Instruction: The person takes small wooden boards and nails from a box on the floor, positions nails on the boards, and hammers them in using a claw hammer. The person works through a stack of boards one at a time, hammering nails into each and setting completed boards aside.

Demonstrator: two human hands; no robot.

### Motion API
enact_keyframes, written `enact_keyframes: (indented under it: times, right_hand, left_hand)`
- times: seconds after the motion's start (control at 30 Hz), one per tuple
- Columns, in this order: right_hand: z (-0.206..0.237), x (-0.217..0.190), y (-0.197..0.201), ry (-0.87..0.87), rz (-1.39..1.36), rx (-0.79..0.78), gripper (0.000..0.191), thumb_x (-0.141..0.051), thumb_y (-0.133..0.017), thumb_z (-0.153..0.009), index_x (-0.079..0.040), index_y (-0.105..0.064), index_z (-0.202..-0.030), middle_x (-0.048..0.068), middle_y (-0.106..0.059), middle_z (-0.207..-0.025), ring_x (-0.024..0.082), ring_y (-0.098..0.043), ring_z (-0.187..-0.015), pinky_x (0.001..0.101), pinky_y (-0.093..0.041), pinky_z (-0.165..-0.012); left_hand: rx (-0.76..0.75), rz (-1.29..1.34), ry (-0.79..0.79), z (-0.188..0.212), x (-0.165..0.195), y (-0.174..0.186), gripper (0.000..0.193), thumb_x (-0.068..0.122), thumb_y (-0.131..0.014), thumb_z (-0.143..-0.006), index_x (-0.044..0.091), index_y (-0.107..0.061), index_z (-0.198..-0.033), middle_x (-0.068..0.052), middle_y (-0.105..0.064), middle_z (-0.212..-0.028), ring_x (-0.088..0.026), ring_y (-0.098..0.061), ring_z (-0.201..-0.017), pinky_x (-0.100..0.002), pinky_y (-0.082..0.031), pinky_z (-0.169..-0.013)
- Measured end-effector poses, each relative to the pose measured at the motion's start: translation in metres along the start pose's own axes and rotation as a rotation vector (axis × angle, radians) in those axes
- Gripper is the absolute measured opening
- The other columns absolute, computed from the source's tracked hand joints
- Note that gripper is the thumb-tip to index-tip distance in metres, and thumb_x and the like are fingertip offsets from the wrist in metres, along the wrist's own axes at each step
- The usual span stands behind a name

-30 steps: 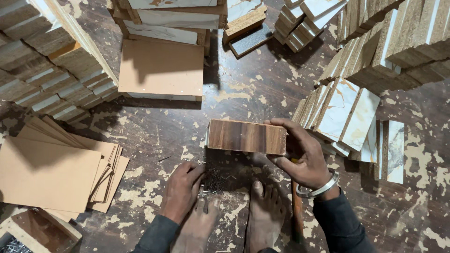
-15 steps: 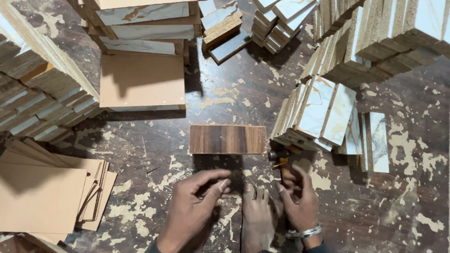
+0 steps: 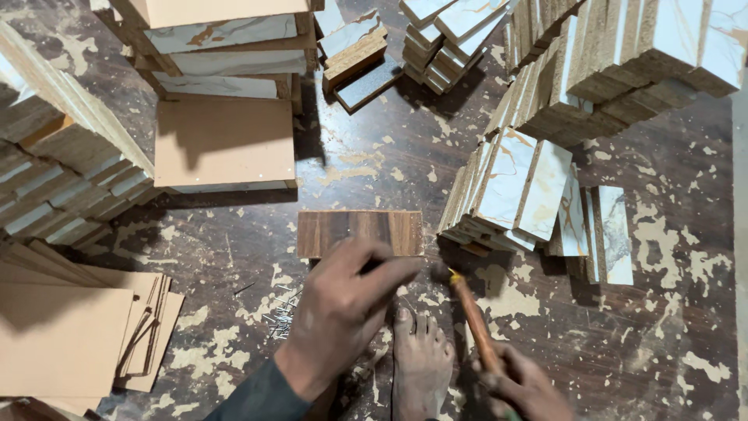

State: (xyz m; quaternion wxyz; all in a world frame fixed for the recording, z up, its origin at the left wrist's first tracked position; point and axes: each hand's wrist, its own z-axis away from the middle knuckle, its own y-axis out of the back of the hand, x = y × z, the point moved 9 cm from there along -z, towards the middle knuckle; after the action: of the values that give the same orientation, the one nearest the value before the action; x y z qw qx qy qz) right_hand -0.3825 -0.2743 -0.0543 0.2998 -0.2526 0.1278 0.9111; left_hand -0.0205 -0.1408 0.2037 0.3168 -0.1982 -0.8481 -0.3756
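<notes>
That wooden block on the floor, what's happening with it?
A person sits on the floor with a wood-grain block lying flat in front of them. The left hand reaches to its near edge, fingers pinched as if steadying something small there; what it pinches is too small to tell. The right hand grips a hammer, its head close to the block's right corner. Loose nails lie on the floor, a bare foot rests between the hands, and stacked panels surround the spot.

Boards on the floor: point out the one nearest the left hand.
The dark wood-grain board just ahead of the left hand; the fingers reach its near edge. The rest are marble-faced or plain tan and lie farther away in stacks.
</notes>
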Motion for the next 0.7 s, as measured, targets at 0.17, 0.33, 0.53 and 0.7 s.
enact_keyframes:
  times: [0.17,0.33,0.53,0.7]
  right_hand:
    - [0.084,-0.072,0.018,0.803,0.281,-0.123,0.048,-0.009,-0.069,-0.094,0.011,-0.055,-0.136,0.027,-0.066,-0.108,0.032,-0.067,-0.09,0.0458,-0.058,-0.077]
    - [0.098,-0.089,0.031,0.62,0.56,0.04,0.045,-0.027,-0.071,-0.095,0.001,-0.059,-0.128,0.017,-0.07,-0.106,0.028,-0.07,-0.096,0.0428,-0.064,-0.077]
    - [0.114,-0.105,0.032,0.243,0.794,0.493,0.042,-0.049,-0.053,-0.1,-0.015,-0.068,-0.119,0.01,-0.064,-0.07,0.026,-0.065,-0.056,0.0447,-0.06,-0.055]
    - [0.142,-0.153,-0.006,0.688,0.971,0.692,0.048,-0.05,-0.049,-0.093,-0.011,-0.062,-0.119,0.001,-0.07,-0.059,0.015,-0.066,-0.051,0.038,-0.057,-0.048]
  left_hand:
    - [-0.004,0.09,0.063,-0.017,-0.015,-0.007,0.019,0.01,-0.072,-0.093,0.008,-0.073,-0.112,-0.01,-0.074,-0.1,-0.02,-0.073,-0.087,-0.03,-0.064,-0.073]
    - [0.024,-0.158,-0.017,-0.023,-0.013,-0.014,0.021,0.012,-0.074,-0.091,0.007,-0.073,-0.112,-0.008,-0.071,-0.101,-0.022,-0.068,-0.094,-0.036,-0.055,-0.084]
    - [0.055,-0.201,0.111,-0.025,-0.023,-0.023,0.013,0.01,-0.077,-0.085,0.01,-0.073,-0.097,-0.003,-0.063,-0.093,-0.02,-0.055,-0.086,-0.037,-0.046,-0.075]
    - [0.089,-0.159,0.132,-0.023,-0.028,-0.023,0.013,0.008,-0.077,-0.086,0.012,-0.075,-0.099,-0.002,-0.062,-0.089,-0.018,-0.054,-0.082,-0.035,-0.044,-0.071]
